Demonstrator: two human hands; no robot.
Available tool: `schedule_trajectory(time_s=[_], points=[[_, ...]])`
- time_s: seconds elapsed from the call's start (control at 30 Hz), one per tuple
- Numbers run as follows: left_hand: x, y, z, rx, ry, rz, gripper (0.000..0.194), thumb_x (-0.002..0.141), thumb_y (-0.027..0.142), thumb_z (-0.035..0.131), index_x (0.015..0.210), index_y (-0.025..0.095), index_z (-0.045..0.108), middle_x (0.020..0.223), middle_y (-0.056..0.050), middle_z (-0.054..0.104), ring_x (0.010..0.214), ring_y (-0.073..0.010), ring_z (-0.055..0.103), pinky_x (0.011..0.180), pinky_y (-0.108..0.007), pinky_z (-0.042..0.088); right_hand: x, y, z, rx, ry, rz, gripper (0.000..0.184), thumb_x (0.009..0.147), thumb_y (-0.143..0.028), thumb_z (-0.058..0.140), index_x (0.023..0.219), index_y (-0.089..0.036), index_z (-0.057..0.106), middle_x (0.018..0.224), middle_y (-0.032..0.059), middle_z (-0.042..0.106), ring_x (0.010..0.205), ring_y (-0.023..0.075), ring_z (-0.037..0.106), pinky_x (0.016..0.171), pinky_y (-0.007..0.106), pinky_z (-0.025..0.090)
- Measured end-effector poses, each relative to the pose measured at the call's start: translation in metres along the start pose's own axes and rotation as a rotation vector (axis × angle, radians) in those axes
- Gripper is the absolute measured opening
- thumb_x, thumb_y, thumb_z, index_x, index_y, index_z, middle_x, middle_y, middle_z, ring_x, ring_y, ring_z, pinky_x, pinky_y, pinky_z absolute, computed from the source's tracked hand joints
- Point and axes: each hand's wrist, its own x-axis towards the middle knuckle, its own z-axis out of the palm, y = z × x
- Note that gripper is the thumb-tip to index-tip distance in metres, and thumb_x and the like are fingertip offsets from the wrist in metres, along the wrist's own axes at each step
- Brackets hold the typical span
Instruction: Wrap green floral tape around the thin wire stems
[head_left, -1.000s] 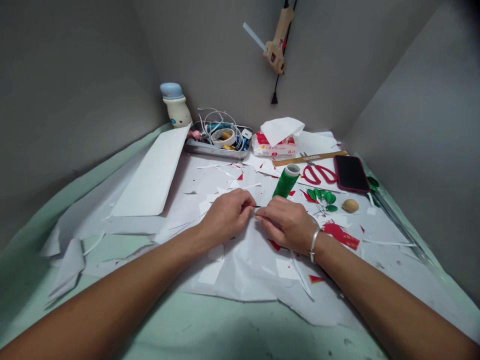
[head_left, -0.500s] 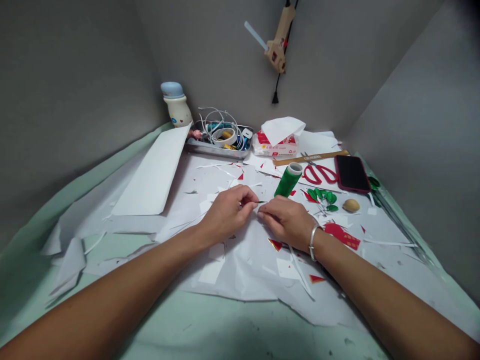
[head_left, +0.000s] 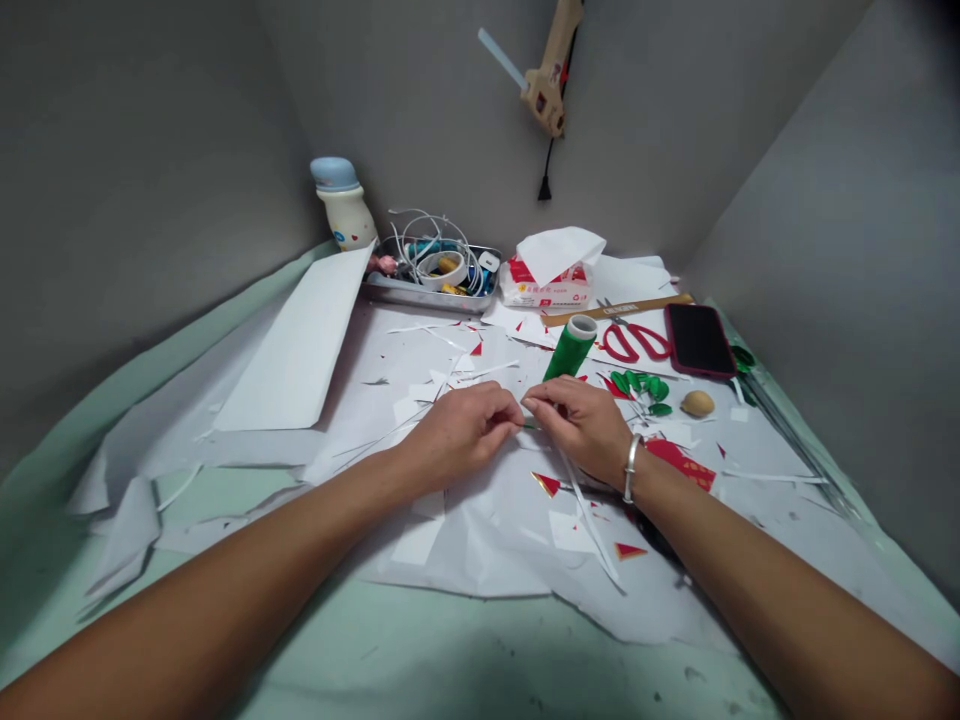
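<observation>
My left hand (head_left: pixel 469 430) is closed, thumb and forefinger pinching a thin green strand (head_left: pixel 530 427) that pokes out to the right. Close beside it, my right hand (head_left: pixel 585 425) has its fingertips pressed together; whatever they grip is too fine to make out. A silver bangle (head_left: pixel 631 470) circles the right wrist. Just behind the right hand stands a spool of green thread (head_left: pixel 570 350), leaning slightly. To its right lies a small cluster of shiny green leaf-like pieces (head_left: pixel 641 385) with pale stems, near a brownish round object (head_left: pixel 697 403).
Red-handled scissors (head_left: pixel 636 343), a wooden ruler (head_left: pixel 619 310) and a phone (head_left: pixel 700 340) lie at the right. A tissue pack (head_left: pixel 551 283), metal tray (head_left: pixel 431 298) and bottle (head_left: pixel 345 210) line the back. A glue gun (head_left: pixel 547 90) hangs above. Paper scraps (head_left: pixel 574 532) litter the white sheet.
Both hands are slightly lower in the picture, and the right wrist has turned a little. The green strand stays between the fingertips. The whole view has shifted slightly.
</observation>
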Motion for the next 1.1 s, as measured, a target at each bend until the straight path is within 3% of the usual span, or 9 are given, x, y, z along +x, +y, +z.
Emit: schedule_trajectory(time_s=[0.13,0.3,0.47,0.63,0.77,0.93,1.1], points=[[0.001,0.002,-0.003,-0.090,0.113,-0.042,0.013,0.083,0.017,0.050,0.087,0.019,0.062,0.090,-0.003,0.065,0.084,-0.0150,0.058,0.073,-0.028,0.046,-0.001,-0.001,0.002,-0.012,-0.080,0.015,0.014,0.087,-0.019,0.052,0.085,-0.020,0.067,0.077,0.0016,0.068,0.074,0.0155,0.055,0.069,0.027,0.042],[0.002,-0.001,-0.003,0.022,0.201,-0.105,0.013,0.083,0.016,0.051,0.085,0.019,0.064,0.089,-0.004,0.066,0.084,-0.0165,0.059,0.075,-0.030,0.047,-0.004,-0.013,0.002,-0.146,-0.193,-0.120,0.016,0.088,-0.021,0.051,0.081,-0.018,0.065,0.071,0.0026,0.065,0.072,0.0161,0.053,0.067,0.027,0.042],[0.002,-0.006,0.000,0.173,0.185,-0.050,0.015,0.081,0.013,0.053,0.085,0.020,0.066,0.085,-0.003,0.067,0.084,-0.0176,0.060,0.084,-0.035,0.044,-0.004,-0.017,0.000,-0.250,-0.120,-0.271,0.019,0.089,-0.022,0.049,0.082,-0.017,0.065,0.070,0.0041,0.063,0.068,0.0162,0.050,0.064,0.028,0.040],[0.001,-0.006,0.003,0.143,0.078,0.021,0.016,0.082,0.012,0.051,0.087,0.019,0.065,0.086,-0.003,0.066,0.081,-0.0160,0.058,0.076,-0.031,0.045,-0.002,-0.011,-0.002,-0.138,0.020,-0.181,0.016,0.089,-0.021,0.050,0.087,-0.017,0.065,0.073,0.0030,0.065,0.069,0.0152,0.052,0.068,0.027,0.042],[0.000,-0.002,0.002,0.028,0.036,0.000,0.013,0.082,0.014,0.053,0.086,0.019,0.063,0.087,-0.003,0.064,0.080,-0.0145,0.057,0.073,-0.029,0.046,0.000,-0.003,-0.001,-0.030,0.050,-0.052,0.015,0.089,-0.019,0.051,0.084,-0.019,0.065,0.076,0.0018,0.067,0.071,0.0146,0.054,0.069,0.027,0.042],[0.001,0.003,-0.002,-0.111,0.138,-0.086,0.011,0.083,0.017,0.052,0.086,0.020,0.062,0.089,-0.002,0.066,0.084,-0.0146,0.060,0.072,-0.028,0.047,-0.001,0.001,0.002,0.000,-0.025,0.003,0.014,0.087,-0.019,0.053,0.086,-0.021,0.067,0.078,0.0014,0.068,0.072,0.0146,0.057,0.068,0.026,0.043],[0.002,0.001,-0.003,-0.032,0.217,-0.135,0.013,0.082,0.018,0.053,0.085,0.020,0.065,0.088,-0.003,0.068,0.084,-0.0161,0.061,0.076,-0.031,0.048,-0.003,-0.011,0.002,-0.125,-0.165,-0.158,0.017,0.088,-0.021,0.050,0.083,-0.019,0.066,0.070,0.0025,0.065,0.069,0.0156,0.053,0.067,0.027,0.042]])
